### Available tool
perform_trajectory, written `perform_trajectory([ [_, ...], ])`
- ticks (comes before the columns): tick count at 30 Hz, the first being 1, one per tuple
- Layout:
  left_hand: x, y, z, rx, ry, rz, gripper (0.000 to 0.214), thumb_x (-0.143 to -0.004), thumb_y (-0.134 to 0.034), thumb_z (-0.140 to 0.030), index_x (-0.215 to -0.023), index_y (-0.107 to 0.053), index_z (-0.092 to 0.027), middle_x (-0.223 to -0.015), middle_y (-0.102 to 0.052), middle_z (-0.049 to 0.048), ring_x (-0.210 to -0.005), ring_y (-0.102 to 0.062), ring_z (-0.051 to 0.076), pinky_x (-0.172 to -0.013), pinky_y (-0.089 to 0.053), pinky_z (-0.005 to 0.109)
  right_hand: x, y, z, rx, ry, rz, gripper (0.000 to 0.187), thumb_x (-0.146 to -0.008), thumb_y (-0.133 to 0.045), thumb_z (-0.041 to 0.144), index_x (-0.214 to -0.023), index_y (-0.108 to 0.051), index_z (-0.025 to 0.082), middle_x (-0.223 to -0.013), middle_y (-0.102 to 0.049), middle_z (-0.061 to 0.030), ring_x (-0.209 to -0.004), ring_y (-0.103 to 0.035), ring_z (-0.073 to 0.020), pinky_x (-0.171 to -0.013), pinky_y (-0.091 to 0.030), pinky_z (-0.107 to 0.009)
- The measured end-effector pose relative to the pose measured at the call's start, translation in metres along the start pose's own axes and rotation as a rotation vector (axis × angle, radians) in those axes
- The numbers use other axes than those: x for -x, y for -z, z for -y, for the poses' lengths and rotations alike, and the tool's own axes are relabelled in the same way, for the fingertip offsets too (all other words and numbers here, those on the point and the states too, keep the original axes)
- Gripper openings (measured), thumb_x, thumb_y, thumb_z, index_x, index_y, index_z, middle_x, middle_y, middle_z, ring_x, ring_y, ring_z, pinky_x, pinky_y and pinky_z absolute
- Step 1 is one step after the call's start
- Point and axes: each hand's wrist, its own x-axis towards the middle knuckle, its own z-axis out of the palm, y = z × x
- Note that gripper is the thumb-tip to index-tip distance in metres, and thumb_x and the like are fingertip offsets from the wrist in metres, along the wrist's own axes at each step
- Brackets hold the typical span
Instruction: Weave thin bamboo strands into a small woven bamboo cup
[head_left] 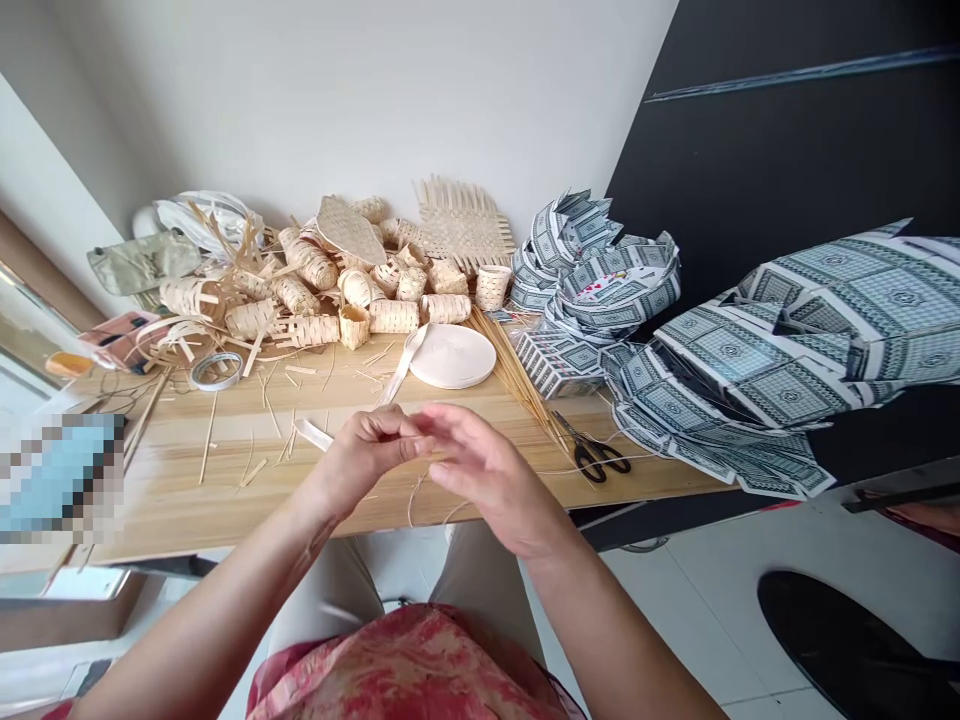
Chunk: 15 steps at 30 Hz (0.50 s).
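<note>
My left hand (371, 450) is closed in a pinch at the near edge of the wooden table (217, 480), gripping the free end of a white tape strip (397, 375). That strip runs back to a flat white tape roll (454, 355) lying on the table. My right hand (480, 465) is right beside the left, fingers curled and touching it at the fingertips. Thin pale strands hang below both hands. Whether the right hand pinches the strip is hidden.
Several small woven bamboo baskets (322, 290) and a woven mat (465, 225) are piled at the back. Thin sticks (517, 380) and black scissors (596, 455) lie to the right. Folded playing-card constructions (757, 360) fill the right side. A small tape ring (216, 370) lies left.
</note>
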Motion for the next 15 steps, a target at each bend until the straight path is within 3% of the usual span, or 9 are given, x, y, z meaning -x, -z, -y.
perform_trajectory([
  [2, 0.002, -0.001, -0.003, -0.117, -0.06, -0.024, 0.022, -0.068, -0.071, -0.035, -0.058, -0.067, -0.016, -0.061, -0.049, -0.0014, -0.06, -0.043, 0.009, -0.061, -0.033, 0.024, 0.0, -0.007, 0.0, -0.15, -0.103, 0.058, 0.028, -0.07, -0.065, 0.027, -0.097, -0.057, 0.027, -0.091, -0.061, 0.001, -0.07, -0.057, -0.0135, -0.054, -0.04, -0.023],
  [5, 0.004, 0.0, -0.004, -0.166, -0.074, -0.03, 0.024, -0.068, -0.069, -0.035, -0.055, -0.064, -0.016, -0.059, -0.048, -0.0016, -0.058, -0.041, 0.009, -0.059, -0.032, 0.023, -0.003, -0.002, 0.0, -0.032, -0.091, 0.026, 0.012, -0.072, -0.064, 0.03, -0.071, -0.059, 0.02, -0.061, -0.049, 0.0044, -0.054, -0.042, -0.0092, -0.051, -0.03, -0.022],
  [8, 0.005, 0.007, 0.002, -0.116, -0.043, -0.013, 0.024, -0.067, -0.07, -0.034, -0.055, -0.061, -0.015, -0.058, -0.048, -0.0021, -0.057, -0.04, 0.009, -0.058, -0.032, 0.023, -0.006, 0.011, 0.004, 0.126, 0.022, -0.069, 0.016, -0.071, -0.065, 0.03, -0.061, -0.059, 0.018, -0.061, -0.051, 0.0031, -0.06, -0.042, -0.0107, -0.06, -0.033, -0.025],
  [11, 0.01, 0.016, 0.002, -0.05, -0.024, -0.07, 0.024, -0.067, -0.07, -0.033, -0.054, -0.06, -0.016, -0.057, -0.049, -0.0021, -0.056, -0.04, 0.009, -0.057, -0.032, 0.023, -0.004, 0.022, 0.013, 0.146, 0.057, -0.143, 0.015, -0.069, -0.065, 0.03, -0.06, -0.06, 0.019, -0.06, -0.052, 0.0026, -0.06, -0.042, -0.0113, -0.06, -0.033, -0.025],
  [13, 0.02, 0.019, -0.009, -0.001, -0.028, -0.138, 0.023, -0.068, -0.069, -0.034, -0.054, -0.06, -0.018, -0.056, -0.049, -0.0021, -0.057, -0.041, 0.01, -0.057, -0.034, 0.023, -0.001, 0.026, 0.02, 0.15, 0.064, -0.187, 0.017, -0.067, -0.065, 0.032, -0.058, -0.059, 0.019, -0.057, -0.049, 0.0027, -0.056, -0.039, -0.0106, -0.055, -0.031, -0.025],
  [15, 0.037, 0.015, -0.027, 0.055, -0.045, -0.13, 0.022, -0.07, -0.068, -0.036, -0.054, -0.064, -0.021, -0.059, -0.052, -0.0009, -0.06, -0.045, 0.013, -0.059, -0.038, 0.024, 0.003, 0.028, 0.027, 0.165, 0.063, -0.218, 0.019, -0.065, -0.066, 0.033, -0.056, -0.059, 0.018, -0.055, -0.047, 0.0025, -0.053, -0.036, -0.01, -0.051, -0.029, -0.024],
])
